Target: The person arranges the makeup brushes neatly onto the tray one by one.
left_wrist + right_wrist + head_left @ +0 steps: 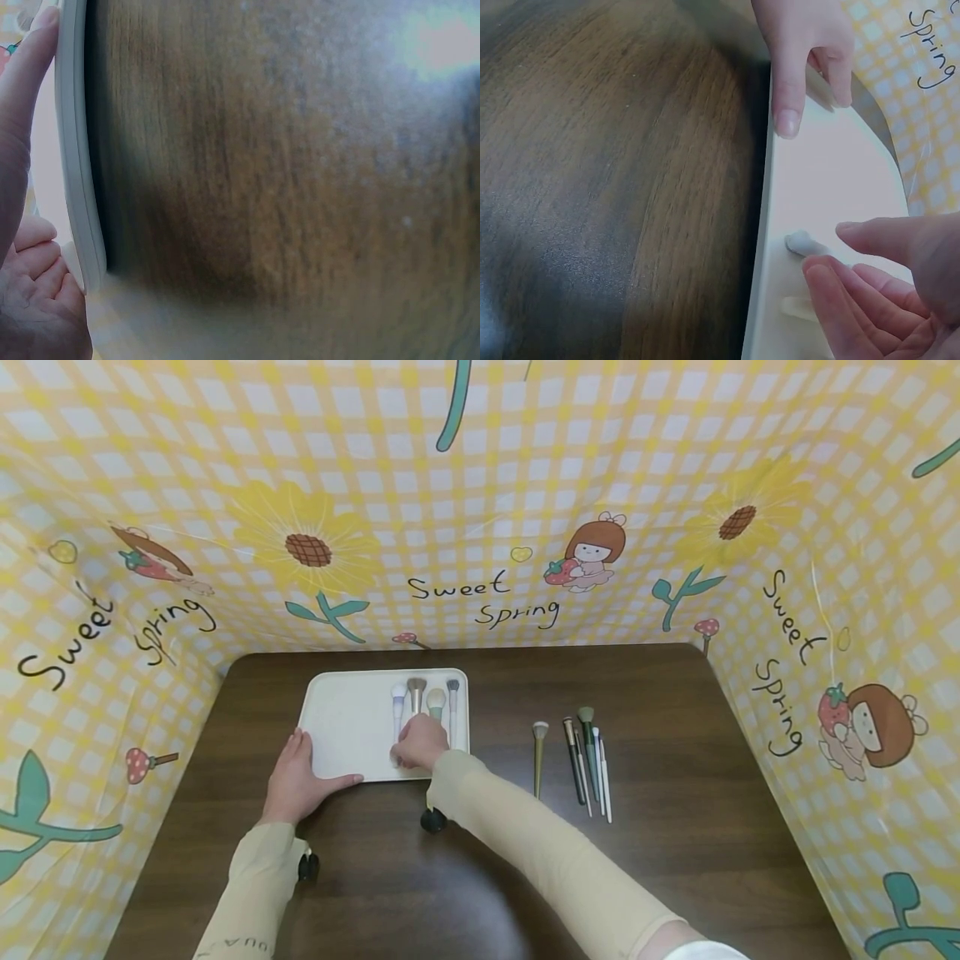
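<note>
Near its front-left corner a white tray (348, 718) is held by my left hand (296, 777), thumb along the front rim and fingers curled at the left side. Over the tray's right half is my right hand (422, 743). In the right wrist view its thumb and fingers stand slightly parted around the white handle (802, 244) of a makeup brush. A lavender brush (398, 697), a brown-bristled brush (416, 687), a pale green brush (436, 700) and a grey-tipped white brush (453, 693) lie side by side in the tray, partly hidden by my right hand.
Right of the tray lies a gold-handled brush (538, 756). Farther right several more brushes lie close together, among them a dark green one (587, 735) and a thin white one (604, 781). A checked yellow cloth (480, 510) walls the back and sides of the brown table (480, 893).
</note>
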`<action>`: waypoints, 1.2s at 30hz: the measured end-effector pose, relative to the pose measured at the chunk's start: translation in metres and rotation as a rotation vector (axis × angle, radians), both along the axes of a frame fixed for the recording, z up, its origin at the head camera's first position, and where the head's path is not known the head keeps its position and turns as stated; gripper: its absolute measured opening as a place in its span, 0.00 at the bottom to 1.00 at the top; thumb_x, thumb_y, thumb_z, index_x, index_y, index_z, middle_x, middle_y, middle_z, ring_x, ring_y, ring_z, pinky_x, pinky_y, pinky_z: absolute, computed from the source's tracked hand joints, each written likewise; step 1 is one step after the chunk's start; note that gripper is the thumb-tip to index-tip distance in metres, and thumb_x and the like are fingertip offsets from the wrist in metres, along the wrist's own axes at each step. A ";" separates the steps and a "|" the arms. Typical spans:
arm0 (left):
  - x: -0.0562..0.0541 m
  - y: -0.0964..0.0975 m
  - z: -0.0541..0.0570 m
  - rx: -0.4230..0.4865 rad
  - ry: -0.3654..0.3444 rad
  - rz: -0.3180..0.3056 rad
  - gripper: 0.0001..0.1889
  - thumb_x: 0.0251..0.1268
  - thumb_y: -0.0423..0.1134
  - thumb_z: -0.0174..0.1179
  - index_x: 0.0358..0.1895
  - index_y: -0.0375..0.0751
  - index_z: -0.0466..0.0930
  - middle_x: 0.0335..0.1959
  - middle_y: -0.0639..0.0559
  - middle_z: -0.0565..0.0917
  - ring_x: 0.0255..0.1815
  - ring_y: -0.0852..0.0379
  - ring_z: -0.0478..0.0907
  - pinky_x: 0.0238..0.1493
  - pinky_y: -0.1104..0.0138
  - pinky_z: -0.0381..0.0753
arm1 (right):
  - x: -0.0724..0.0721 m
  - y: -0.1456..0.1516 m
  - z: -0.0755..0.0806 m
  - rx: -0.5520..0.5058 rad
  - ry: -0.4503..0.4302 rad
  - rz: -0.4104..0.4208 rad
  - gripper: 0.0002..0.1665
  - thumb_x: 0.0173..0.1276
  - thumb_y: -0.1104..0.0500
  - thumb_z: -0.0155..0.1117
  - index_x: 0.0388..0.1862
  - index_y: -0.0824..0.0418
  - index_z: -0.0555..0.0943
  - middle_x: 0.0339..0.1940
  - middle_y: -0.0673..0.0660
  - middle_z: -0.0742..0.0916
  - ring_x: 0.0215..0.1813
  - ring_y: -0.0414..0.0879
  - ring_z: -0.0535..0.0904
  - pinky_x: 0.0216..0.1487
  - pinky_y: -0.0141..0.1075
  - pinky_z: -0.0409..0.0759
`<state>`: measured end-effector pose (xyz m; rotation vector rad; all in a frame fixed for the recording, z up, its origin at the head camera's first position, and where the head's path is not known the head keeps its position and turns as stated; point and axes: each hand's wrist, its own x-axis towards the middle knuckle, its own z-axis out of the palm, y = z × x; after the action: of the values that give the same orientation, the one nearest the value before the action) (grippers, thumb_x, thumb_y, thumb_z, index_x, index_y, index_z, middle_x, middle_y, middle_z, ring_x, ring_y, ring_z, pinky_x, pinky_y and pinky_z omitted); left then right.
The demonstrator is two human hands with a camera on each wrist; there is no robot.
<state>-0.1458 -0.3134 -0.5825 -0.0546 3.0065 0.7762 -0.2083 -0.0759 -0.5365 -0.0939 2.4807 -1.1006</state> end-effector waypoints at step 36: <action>0.001 0.004 0.005 -0.001 0.015 0.005 0.75 0.40 0.74 0.75 0.74 0.14 0.47 0.75 0.17 0.49 0.77 0.25 0.47 0.72 0.37 0.55 | 0.000 0.063 0.030 -0.218 0.004 -0.169 0.48 0.65 0.42 0.74 0.75 0.62 0.67 0.66 0.63 0.79 0.64 0.56 0.76 0.62 0.46 0.77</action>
<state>-0.1448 -0.3089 -0.5780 -0.0566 3.0223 0.7790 -0.2081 -0.0126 -0.5064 0.0506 2.3987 -1.4401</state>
